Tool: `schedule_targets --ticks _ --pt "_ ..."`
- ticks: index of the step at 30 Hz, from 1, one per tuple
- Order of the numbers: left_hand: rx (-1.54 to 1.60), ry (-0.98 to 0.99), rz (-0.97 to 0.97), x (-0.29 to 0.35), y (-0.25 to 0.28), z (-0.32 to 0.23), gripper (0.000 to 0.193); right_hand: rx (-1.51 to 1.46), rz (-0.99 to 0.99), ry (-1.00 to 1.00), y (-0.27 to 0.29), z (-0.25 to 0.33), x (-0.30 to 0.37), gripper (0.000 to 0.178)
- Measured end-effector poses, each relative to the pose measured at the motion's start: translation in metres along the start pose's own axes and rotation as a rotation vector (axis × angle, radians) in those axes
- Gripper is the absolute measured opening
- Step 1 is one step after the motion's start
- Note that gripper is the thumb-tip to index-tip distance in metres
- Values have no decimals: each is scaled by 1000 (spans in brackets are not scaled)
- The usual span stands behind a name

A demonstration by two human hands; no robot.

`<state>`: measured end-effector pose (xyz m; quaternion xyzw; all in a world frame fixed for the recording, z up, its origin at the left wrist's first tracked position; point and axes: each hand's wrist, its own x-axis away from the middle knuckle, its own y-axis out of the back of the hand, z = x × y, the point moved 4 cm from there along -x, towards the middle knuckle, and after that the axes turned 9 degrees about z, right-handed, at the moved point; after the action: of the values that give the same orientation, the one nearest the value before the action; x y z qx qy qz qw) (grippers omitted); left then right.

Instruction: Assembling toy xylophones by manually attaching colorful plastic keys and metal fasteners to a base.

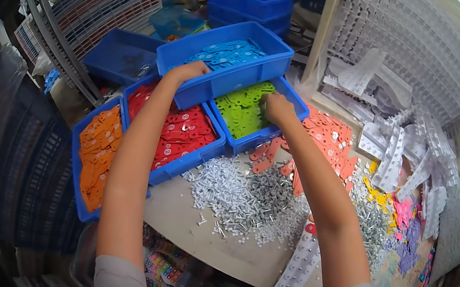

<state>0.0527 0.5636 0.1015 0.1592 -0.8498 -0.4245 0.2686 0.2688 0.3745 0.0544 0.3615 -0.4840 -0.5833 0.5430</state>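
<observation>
My left hand [192, 70] is closed over the near rim of a blue plastic bin [238, 79] that holds light-blue flat pieces [226, 54]. This bin rests tilted on top of the bins below it. My right hand [279, 109] is curled inside a second blue bin [265, 136], down at the bright green flat pieces [240, 110]. The right fingertips are mostly hidden, so what they hold cannot be made out. Beside it, a bin of red pieces [185, 132] lies partly under my left forearm.
Orange pieces [98, 144] fill a bin at the left. Coral pieces [328, 135], white pegs and metal screws [230, 192] lie heaped on the table [191, 227]. A white studded strip [301, 261] sits near the front edge. Clear plastic strips [396, 146] pile up at right.
</observation>
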Motion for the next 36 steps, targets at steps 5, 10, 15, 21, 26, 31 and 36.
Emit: schedule_targets --ticks 5,10,15,21,26,31,36 --pt "211 -110 -464 6 17 -22 18 87 -104 6 -14 -16 -23 21" --pt "489 -131 -675 27 21 -27 19 -415 -397 348 16 10 11 32" --pt "494 -212 -733 24 18 -27 14 -1065 -262 224 66 22 152 30" --pt "371 -317 -905 17 37 11 13 -806 -288 -64 55 -40 320 9" --pt "431 -255 -934 29 51 19 36 -1081 -335 -254 5 -74 399 13" --pt "629 -288 -958 74 13 -80 30 -904 -330 -262 -20 -50 417 11" --pt "692 -422 -404 116 -134 -231 19 -695 -326 -272 -34 -39 420 11"
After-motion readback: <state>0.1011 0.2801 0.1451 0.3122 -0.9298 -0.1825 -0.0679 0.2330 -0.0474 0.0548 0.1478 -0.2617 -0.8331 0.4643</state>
